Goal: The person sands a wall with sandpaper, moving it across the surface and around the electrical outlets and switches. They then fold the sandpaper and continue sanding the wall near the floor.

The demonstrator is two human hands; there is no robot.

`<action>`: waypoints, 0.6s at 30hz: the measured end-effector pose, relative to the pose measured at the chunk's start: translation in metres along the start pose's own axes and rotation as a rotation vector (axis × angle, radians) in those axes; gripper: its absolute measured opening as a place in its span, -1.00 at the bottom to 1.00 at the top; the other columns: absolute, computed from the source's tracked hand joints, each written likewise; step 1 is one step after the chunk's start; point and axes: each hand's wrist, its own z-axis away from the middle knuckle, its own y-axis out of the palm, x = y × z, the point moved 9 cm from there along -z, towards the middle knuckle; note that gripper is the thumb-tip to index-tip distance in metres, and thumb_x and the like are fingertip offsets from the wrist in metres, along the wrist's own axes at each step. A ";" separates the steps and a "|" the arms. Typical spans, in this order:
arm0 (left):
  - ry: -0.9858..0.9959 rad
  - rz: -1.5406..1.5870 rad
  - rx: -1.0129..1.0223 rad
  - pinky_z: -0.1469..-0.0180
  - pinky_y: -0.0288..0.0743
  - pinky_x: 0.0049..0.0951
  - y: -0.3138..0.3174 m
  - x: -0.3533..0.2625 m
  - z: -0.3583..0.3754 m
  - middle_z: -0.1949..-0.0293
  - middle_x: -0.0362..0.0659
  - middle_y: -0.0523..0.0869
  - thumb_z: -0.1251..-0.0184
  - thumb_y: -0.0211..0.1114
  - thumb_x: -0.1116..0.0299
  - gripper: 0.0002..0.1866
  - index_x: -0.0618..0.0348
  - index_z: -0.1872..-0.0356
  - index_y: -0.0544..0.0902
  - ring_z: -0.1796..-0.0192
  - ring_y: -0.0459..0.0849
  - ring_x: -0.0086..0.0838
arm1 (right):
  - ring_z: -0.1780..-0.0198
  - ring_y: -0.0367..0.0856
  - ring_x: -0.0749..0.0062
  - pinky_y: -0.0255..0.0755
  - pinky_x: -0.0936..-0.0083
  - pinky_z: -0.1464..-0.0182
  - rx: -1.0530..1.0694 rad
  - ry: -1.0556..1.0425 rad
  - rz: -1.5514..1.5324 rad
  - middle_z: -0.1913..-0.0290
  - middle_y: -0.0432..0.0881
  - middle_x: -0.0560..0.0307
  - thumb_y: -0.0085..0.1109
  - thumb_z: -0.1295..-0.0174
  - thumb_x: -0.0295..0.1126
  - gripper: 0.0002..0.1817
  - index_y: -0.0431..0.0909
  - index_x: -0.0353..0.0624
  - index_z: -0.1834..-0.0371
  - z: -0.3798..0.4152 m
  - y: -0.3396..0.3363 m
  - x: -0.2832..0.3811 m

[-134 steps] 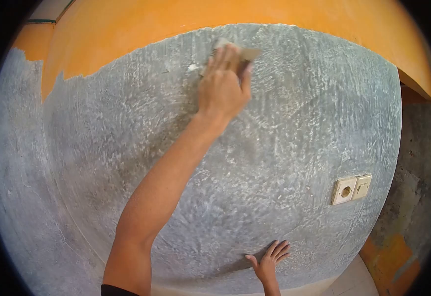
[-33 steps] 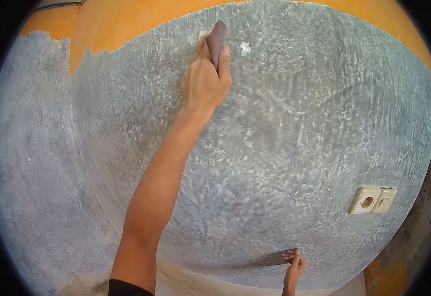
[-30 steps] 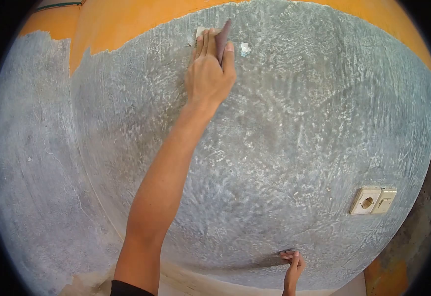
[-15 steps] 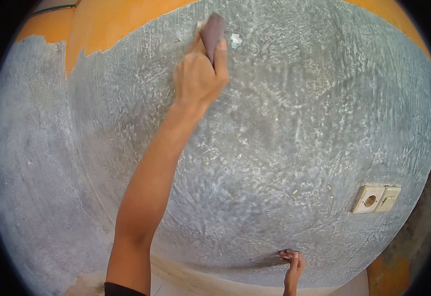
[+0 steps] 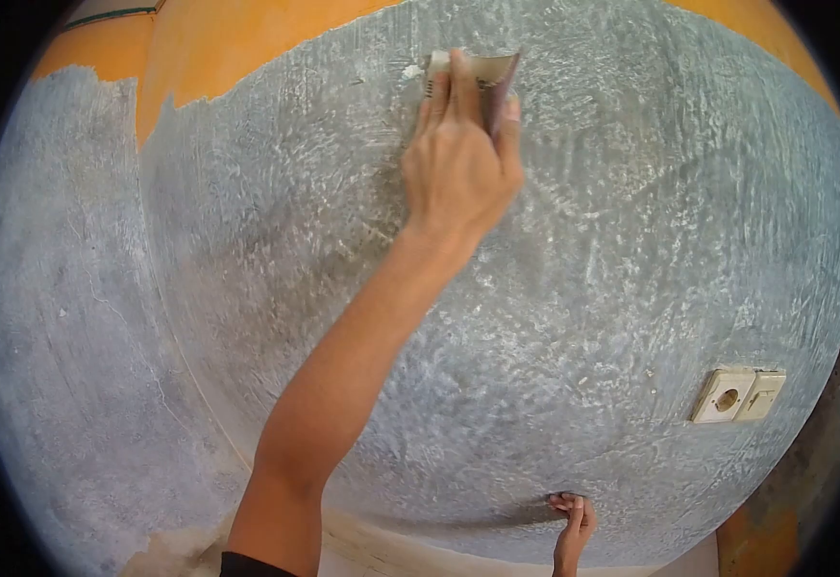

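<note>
A folded piece of sandpaper (image 5: 499, 87), pale on one face and reddish-brown on the other, is pressed against the rough grey wall (image 5: 555, 288) near its top. My left hand (image 5: 460, 159) grips it, fingers over the sheet and thumb along its right side. Low on the same wall, my right hand (image 5: 574, 519) has its fingers curled together and their tips at the surface. Whatever those fingers may hold is too small to make out.
A white socket (image 5: 723, 396) and a switch (image 5: 761, 395) are set in the wall at the right. Orange paint (image 5: 218, 43) borders the grey area along the top. An inner wall corner runs down the left side.
My left hand has moved right across the wall with the sandpaper, whose pale face now shows more. My right hand stays low on the wall, nearly unchanged.
</note>
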 end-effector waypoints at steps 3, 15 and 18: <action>0.030 0.003 0.074 -0.19 0.45 -0.02 0.001 -0.012 0.008 -0.22 0.34 0.39 -0.45 -0.11 0.06 -0.34 0.52 -0.30 0.24 -0.27 0.40 0.14 | 0.28 0.69 0.28 0.56 0.45 0.19 0.004 -0.011 0.032 0.37 0.68 -0.06 -0.17 -0.45 -0.21 -0.60 0.53 -0.37 0.26 0.003 -0.002 -0.003; 0.010 0.094 0.058 -0.23 0.42 -0.07 -0.003 -0.009 0.004 -0.04 0.47 0.50 -0.40 0.01 0.14 -0.36 0.70 -0.15 0.32 -0.21 0.47 0.14 | 0.29 0.68 0.29 0.57 0.46 0.21 0.005 -0.029 0.043 0.36 0.67 -0.05 -0.16 -0.45 -0.21 -0.61 0.52 -0.35 0.25 0.002 -0.002 -0.006; 0.045 0.060 -0.002 -0.25 0.40 -0.08 -0.007 -0.018 0.008 -0.03 0.49 0.49 -0.40 0.00 0.14 -0.37 0.72 -0.14 0.32 -0.22 0.46 0.16 | 0.27 0.69 0.27 0.57 0.44 0.18 0.009 -0.033 0.018 0.36 0.67 -0.07 -0.14 -0.44 -0.24 -0.63 0.52 -0.36 0.26 0.001 0.001 -0.003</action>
